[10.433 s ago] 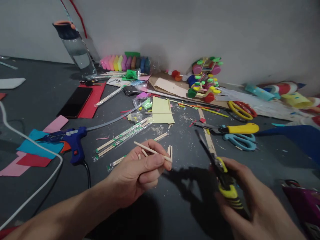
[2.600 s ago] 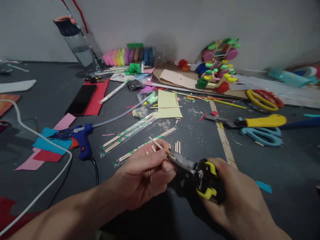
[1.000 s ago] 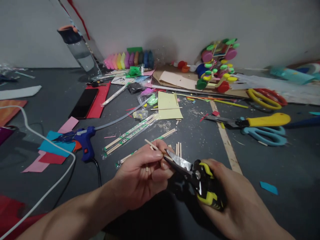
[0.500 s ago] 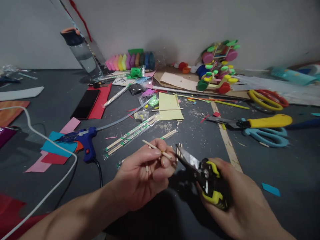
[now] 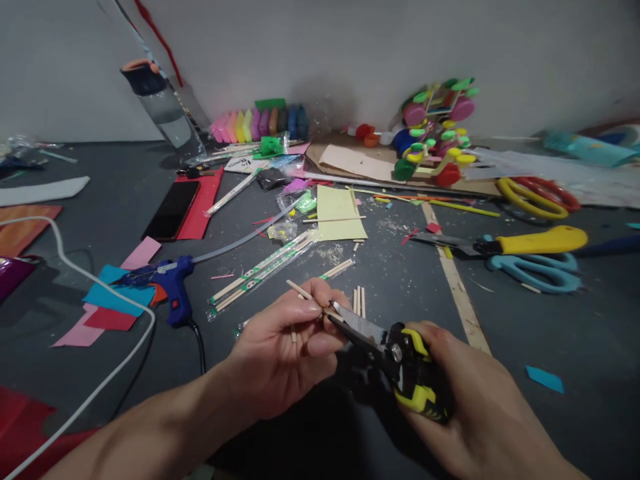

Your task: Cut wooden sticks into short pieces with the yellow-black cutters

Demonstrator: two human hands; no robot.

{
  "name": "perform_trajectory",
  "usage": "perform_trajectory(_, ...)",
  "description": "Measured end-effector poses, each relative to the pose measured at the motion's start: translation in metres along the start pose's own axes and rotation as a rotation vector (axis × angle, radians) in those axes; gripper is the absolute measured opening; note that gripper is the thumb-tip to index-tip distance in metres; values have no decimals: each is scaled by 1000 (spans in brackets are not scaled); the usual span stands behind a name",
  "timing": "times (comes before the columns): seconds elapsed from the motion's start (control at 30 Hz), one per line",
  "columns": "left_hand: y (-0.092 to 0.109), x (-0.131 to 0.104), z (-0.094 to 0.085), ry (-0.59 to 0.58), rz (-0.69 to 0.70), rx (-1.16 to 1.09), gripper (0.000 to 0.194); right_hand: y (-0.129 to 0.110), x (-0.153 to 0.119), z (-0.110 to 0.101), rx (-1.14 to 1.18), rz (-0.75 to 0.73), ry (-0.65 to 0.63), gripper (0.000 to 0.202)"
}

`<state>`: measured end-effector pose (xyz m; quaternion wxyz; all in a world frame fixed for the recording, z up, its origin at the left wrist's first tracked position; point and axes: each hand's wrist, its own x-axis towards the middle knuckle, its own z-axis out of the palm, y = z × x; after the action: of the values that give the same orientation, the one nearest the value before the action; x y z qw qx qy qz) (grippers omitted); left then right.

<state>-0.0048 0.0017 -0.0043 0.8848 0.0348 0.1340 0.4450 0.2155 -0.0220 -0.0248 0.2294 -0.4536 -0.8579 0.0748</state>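
Wooden stick [image 5: 299, 289] pale, slender, tilted, partly hidden.

The left hand [image 5: 287, 337] is bare, with slender, gently tapering fingers and fine creases across its palm. Its rounded thumb has what seems to be a short, plain nail, though the detail is too small to be certain. The slim left forearm [image 5: 165, 420] is bare along its whole visible length. The right hand [image 5: 475, 380] is bare too, its back broad and smooth, narrowing toward an uncovered wrist.
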Motion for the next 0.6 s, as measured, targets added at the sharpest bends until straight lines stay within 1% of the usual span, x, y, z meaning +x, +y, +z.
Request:
perform_trajectory(0.17,-2,-1,2,-4,-10,-17,13,2,-4,1,-7,-4,42,20)
perform_trajectory(0.33,-1,-1,3,4,-4,-12,12,4,-5,3,70,129,94,23)
perform_trajectory(0.4,-1,0,3,19,5,22,13,6,-3,4,75,162,88,25)
perform_trajectory(0.5,-3,3,2,37,-1,150,17,13,1,3,7,195,81,26)
perform_trajectory(0.6,-6,5,1,93,-12,288,27,25,3,0,-170,272,70,24)
